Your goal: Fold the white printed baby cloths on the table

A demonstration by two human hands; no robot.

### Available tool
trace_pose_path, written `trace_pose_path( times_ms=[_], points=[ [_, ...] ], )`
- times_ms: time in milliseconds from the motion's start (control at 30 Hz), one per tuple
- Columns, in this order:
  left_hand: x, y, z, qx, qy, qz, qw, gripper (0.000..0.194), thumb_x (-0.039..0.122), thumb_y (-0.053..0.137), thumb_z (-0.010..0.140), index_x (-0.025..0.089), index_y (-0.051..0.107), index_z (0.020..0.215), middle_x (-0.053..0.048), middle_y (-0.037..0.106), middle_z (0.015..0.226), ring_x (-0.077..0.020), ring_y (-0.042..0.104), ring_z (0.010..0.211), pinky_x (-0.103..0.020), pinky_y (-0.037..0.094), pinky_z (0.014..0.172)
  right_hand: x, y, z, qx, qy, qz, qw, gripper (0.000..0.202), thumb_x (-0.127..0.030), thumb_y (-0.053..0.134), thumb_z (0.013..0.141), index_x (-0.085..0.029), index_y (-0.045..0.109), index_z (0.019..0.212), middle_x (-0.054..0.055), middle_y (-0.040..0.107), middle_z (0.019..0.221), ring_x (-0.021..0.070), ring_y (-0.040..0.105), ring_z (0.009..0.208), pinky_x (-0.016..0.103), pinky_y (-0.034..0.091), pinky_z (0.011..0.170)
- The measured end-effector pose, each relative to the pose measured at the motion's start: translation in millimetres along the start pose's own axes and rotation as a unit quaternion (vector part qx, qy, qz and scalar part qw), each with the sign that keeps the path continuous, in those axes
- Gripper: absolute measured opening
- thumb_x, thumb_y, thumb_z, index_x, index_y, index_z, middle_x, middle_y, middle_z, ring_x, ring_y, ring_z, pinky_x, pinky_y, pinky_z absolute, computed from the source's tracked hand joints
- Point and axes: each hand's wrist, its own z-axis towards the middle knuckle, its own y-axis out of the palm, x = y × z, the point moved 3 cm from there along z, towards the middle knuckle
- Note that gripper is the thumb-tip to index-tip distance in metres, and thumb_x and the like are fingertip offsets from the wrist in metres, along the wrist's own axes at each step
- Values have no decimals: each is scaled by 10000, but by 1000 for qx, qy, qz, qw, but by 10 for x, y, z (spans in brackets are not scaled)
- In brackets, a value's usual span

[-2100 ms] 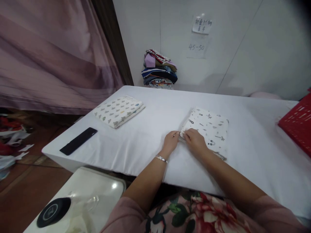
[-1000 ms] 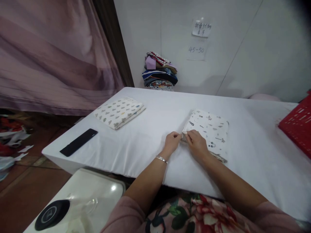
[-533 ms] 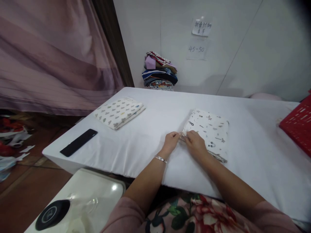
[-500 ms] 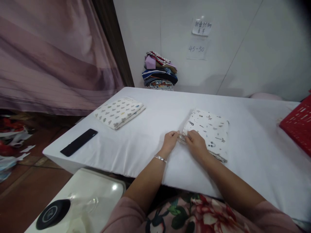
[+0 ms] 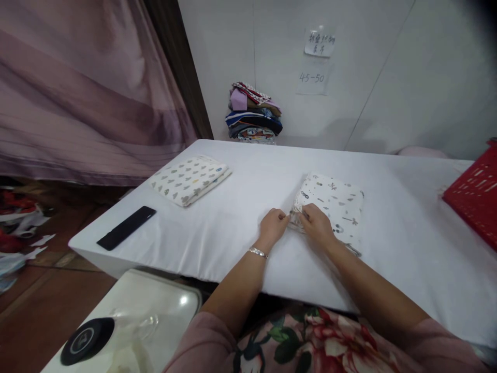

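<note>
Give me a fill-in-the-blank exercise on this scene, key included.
The left hand and right hand pinch the cloth lying farther to the ____ on the table.
The hand nearest the bracelet is the ____ one.
The basket is ____ in colour.
The lower paper on the wall reads 45-____.

Missing words: right; left; red; 50.

Phone (image 5: 126, 228) L, w/ cloud-print cloth (image 5: 190, 180) behind it, palm-print cloth (image 5: 332, 202) R, all on table (image 5: 248, 176).
</note>
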Motion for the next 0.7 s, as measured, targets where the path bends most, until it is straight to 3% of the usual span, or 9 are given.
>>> trace_pose_path(
  times_ms=[100,233,467,600,700],
  points=[
    [-15,-1,13,9,4,-12,1000,161,326,541,820,202,591,731,-8,599,817,-132,529,747,-246,365,648,-89,-56,5,-19,-31,-98,995,142,-232,423,871,-205,536,789,52,561,853,188,497,834,279,330,640],
    [-22,11,18,7,-6,-34,999,140,275,521,814,197,580,715,-7,603,794,-131,529,729,-243,367,635,-173,51,15,-104,-49,-210,971,165,-176,430,869,-181,586,815,94,580,848,208,505,791,305,325,636],
    [-25,-3,27,-1,11,-20,1000,204,262,459,847,197,594,709,-17,614,789,-142,535,744,-260,380,675,-176,213,2,-112,-55,-226,966,167,-177,435,878,-170,601,874,108,590,898,221,509,835,311,336,658],
    [-14,-19,26,-3,8,-20,1000,400,413,359,901,190,566,642,-34,599,727,-147,522,684,-271,360,627,-197,217,-7,-106,-53,-217,969,180,-172,426,880,-160,604,903,106,580,899,225,505,844,317,338,675],
    [0,-17,26,3,4,-13,1000,382,483,424,861,193,572,663,-35,609,745,-153,523,688,-270,350,622,-237,191,-20,-112,-50,-200,972,190,-177,429,879,-161,608,940,102,585,918,223,503,861,318,346,704]
  ],
)
